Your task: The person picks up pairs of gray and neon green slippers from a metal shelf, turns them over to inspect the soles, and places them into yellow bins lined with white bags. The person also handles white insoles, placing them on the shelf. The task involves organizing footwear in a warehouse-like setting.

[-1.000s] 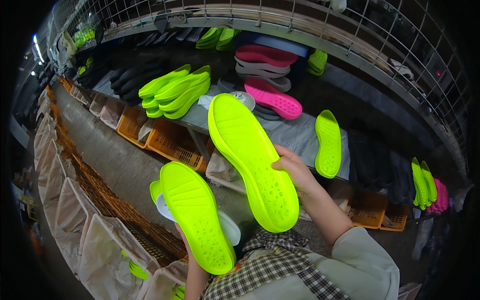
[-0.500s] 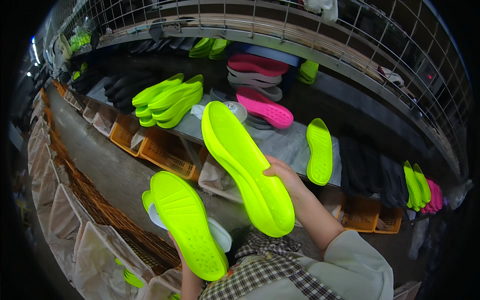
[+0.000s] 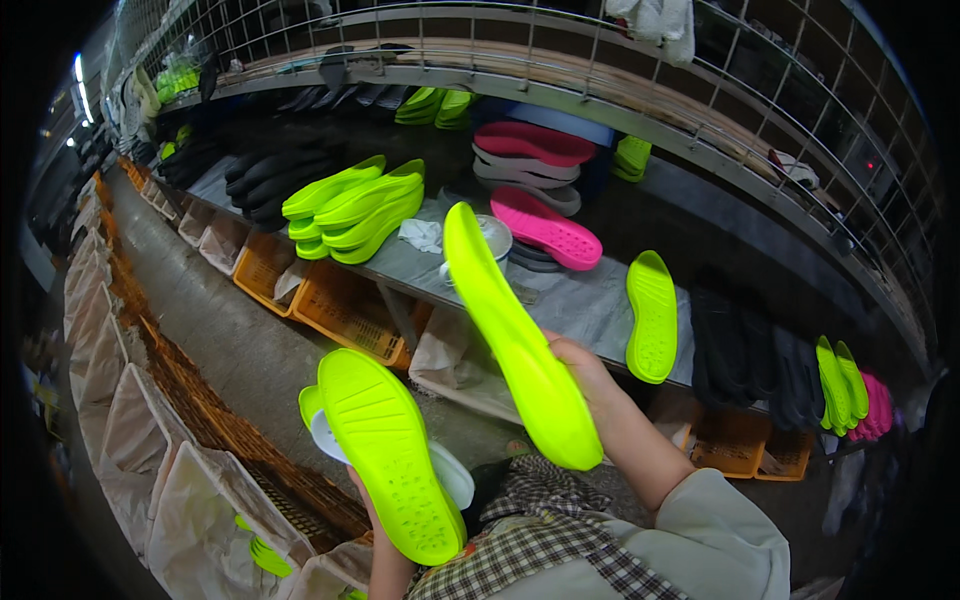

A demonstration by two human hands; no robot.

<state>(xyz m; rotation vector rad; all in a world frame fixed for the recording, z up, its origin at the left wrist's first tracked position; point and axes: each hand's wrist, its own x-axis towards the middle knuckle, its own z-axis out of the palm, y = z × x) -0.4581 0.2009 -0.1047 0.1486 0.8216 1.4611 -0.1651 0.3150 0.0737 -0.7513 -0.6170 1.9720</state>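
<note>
In the head view, the right-hand neon-yellow sole (image 3: 520, 345) has rotated about its long axis since the earlier frame: its broad patterned face has turned away, and its smooth sidewall is now presented. This exposes the edge to view, a position suited to checking the sidewall. The right hand (image 3: 585, 375) grips this sole along its right edge, clear of the bench (image 3: 590, 310). The left-hand neon-yellow sole (image 3: 385, 455) retains its orientation, ribbed and dimpled face up. The left hand (image 3: 359, 487) supports it from behind, together with white pieces (image 3: 453, 475); its finger placement is mostly hidden. The two front soles are held apart, in the air. On the bench, a single neon-yellow sole (image 3: 652, 318) lies to the right of a pink sole (image 3: 547, 226); stacked neon-yellow soles (image 3: 355, 212) stand to the left.
</note>
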